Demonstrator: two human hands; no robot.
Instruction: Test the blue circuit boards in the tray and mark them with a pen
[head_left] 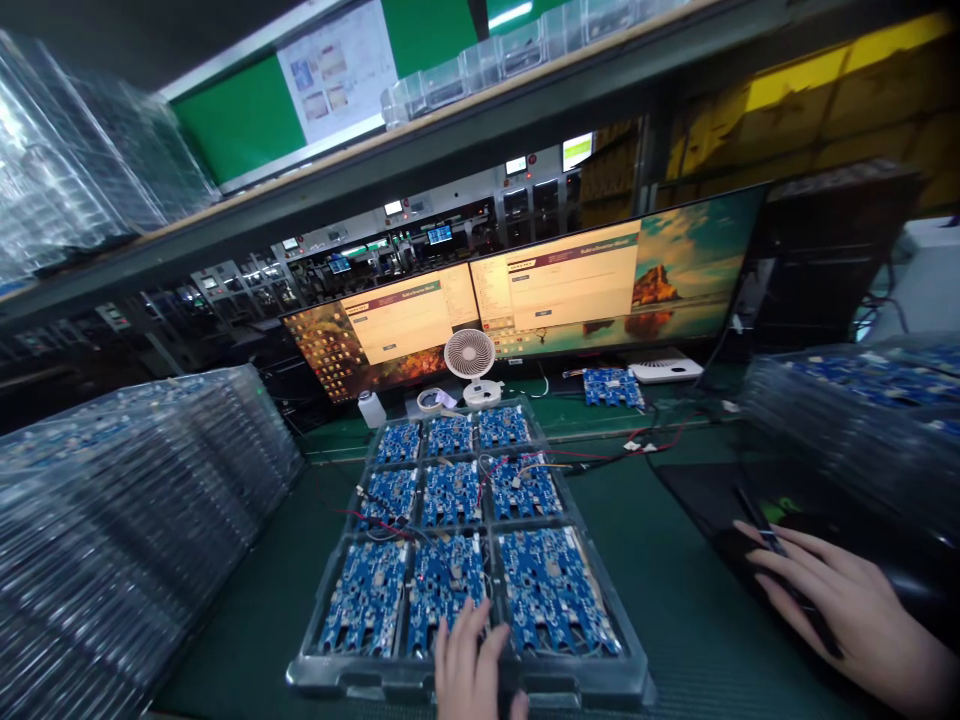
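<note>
A clear plastic tray (634, 665) holds several blue circuit boards in rows on the bench. My left hand (469, 660) lies at its front edge, fingers stretched over the lower end of the front middle circuit board (448, 575). A dark patch shows between that hand's index finger and thumb; I cannot make out what it is. To the right, my right hand (847, 610) is closed around a thin dark pen-like tool (769, 535) above a black mouse pad (694, 490). Thin red and black wires (386, 522) run across the middle boards.
Tall stacks of filled trays stand left (150, 520) and right (862, 400). Behind the tray are a small fan (470, 355), a white bottle (371, 408), a tape roll (431, 400), a loose circuit board (613, 387) and two monitors (570, 290). A shelf (337, 150) spans above.
</note>
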